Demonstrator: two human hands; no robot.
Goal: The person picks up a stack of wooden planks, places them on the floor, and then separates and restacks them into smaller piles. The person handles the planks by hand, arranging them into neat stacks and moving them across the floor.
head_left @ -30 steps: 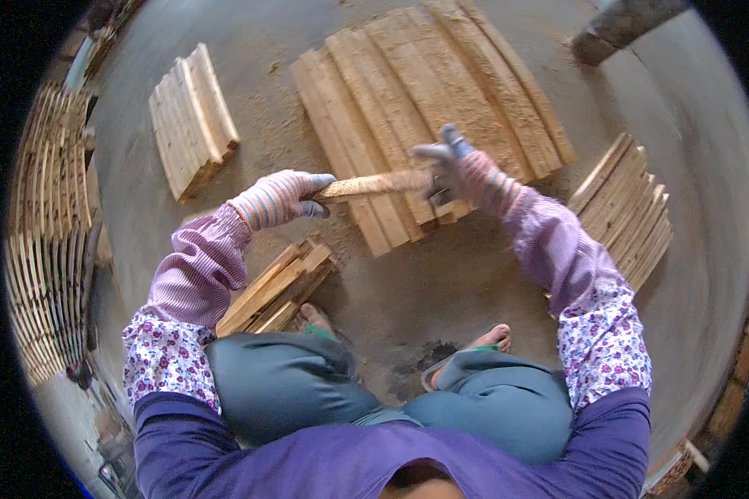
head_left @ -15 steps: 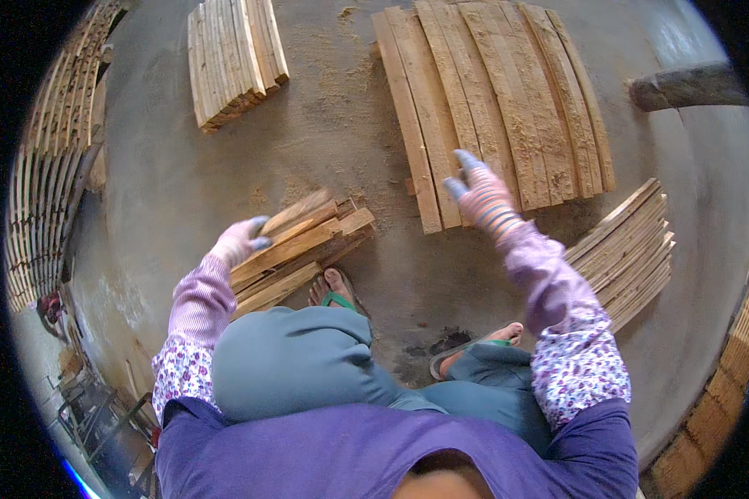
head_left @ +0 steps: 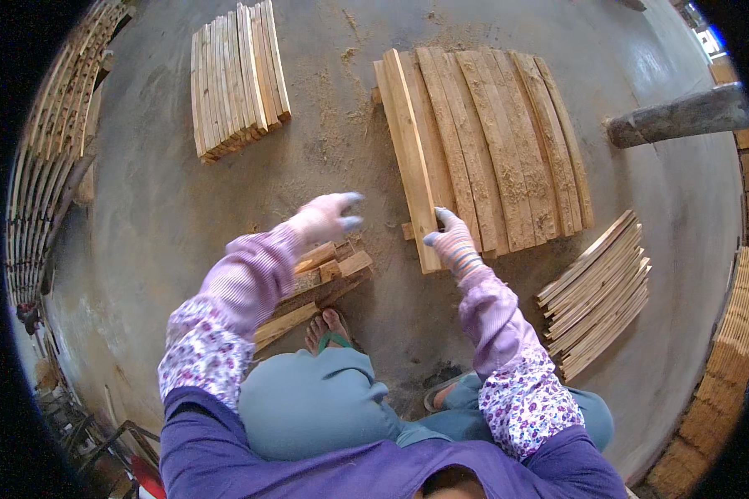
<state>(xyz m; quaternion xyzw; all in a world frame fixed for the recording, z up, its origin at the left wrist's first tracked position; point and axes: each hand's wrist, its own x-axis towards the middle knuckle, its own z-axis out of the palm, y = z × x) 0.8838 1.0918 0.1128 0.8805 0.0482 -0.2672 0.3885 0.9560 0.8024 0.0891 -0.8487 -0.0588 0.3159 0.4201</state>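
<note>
Your right hand [head_left: 456, 241] has its fingers closed at the near end of the leftmost board [head_left: 408, 158] in the wide row of boards [head_left: 512, 150]; whatever lies under the edge is hidden. That end is the part nearest you, which is probably why you take it there. The board looks slightly tipped or raised against its neighbour, but you can't be sure from this view. A small wooden block [head_left: 407, 231] pokes out beneath the row, likely there to keep the boards off the floor. Your left hand [head_left: 324, 218] hangs above the loose wood pile [head_left: 354, 264] by your foot [head_left: 329, 331], its thumb and fingers parted and nothing visible in them. Two neat stacks, one far left [head_left: 237, 83] and one at right [head_left: 595, 295], lie with their pieces side by side, seemingly to keep them in order.

Half a second ago, your right hand is empty, just over the row's near edge; now it has the board. Your left hand is then down at the pile with a piece of wood at its fingers; now it is higher, further forward, and free.
</note>
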